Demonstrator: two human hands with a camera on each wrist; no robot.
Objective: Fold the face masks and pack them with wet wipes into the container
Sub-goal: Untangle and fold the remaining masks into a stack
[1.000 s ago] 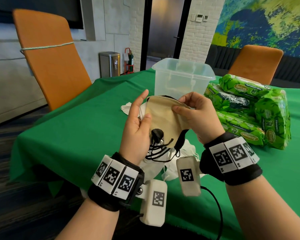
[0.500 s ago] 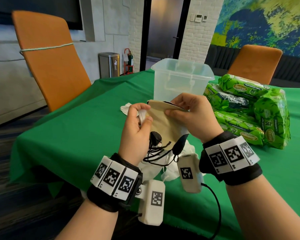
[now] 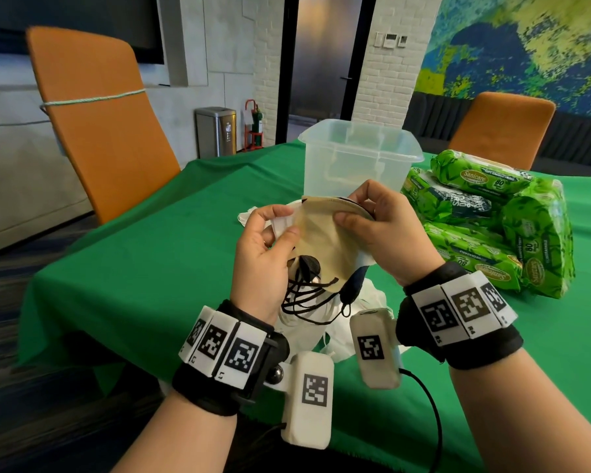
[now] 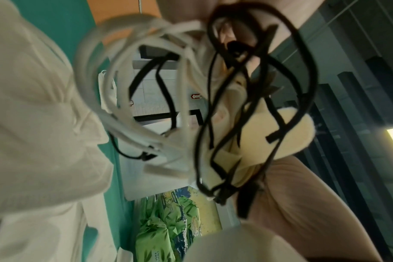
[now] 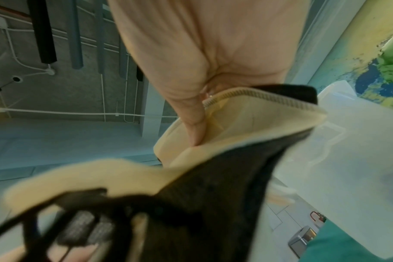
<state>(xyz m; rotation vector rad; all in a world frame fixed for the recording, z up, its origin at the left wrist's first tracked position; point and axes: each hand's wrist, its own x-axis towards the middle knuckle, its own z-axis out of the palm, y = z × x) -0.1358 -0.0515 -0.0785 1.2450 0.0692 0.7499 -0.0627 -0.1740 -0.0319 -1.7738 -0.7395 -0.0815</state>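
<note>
Both hands hold a stack of folded face masks in the air above the green table (image 3: 151,268). A beige mask (image 3: 325,244) lies on top, with white and black masks under it. My left hand (image 3: 270,240) grips the stack's left edge, fingers curled round the white mask (image 3: 280,227). My right hand (image 3: 372,227) pinches the beige mask's top right edge (image 5: 247,109). Black ear loops (image 3: 307,295) (image 4: 247,106) and white loops (image 4: 128,85) dangle below. The clear plastic container (image 3: 359,158) stands open just behind the hands. Green wet wipe packs (image 3: 492,220) are piled to its right.
More white masks (image 3: 342,322) lie on the table under my hands, and another white mask (image 3: 249,213) lies left of the container. Orange chairs stand at the table's left (image 3: 99,124) and far right (image 3: 502,124). The table's near edge runs below my wrists.
My left fingers, straight a second ago, have curled round the stack's left edge. The stack has tipped flatter and the right hand has shifted its pinch along the top edge.
</note>
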